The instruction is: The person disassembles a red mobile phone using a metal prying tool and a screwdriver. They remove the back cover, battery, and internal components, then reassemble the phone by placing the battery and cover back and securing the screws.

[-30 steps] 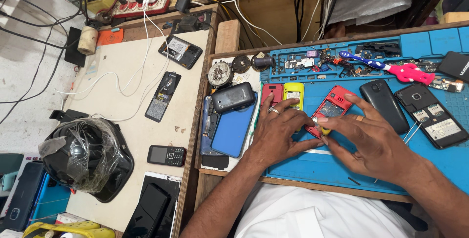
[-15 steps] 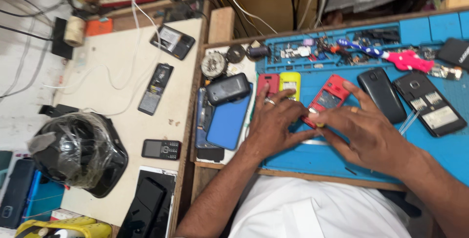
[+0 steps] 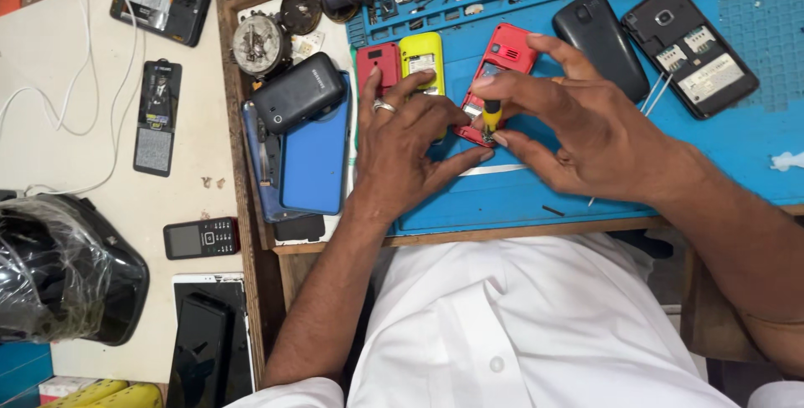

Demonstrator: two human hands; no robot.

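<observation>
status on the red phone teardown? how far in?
Done: the red phone lies face down on the blue mat, back cover off. In hand: the right hand sets a yellow-handled screwdriver at its lower end; the left hand steadies it. Left: its body looks unopened; screw count unclear.

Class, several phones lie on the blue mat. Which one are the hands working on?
The red phone between the yellow phone and the black phone; both hands touch its lower end, the right hand pinching a small screwdriver there.
</observation>
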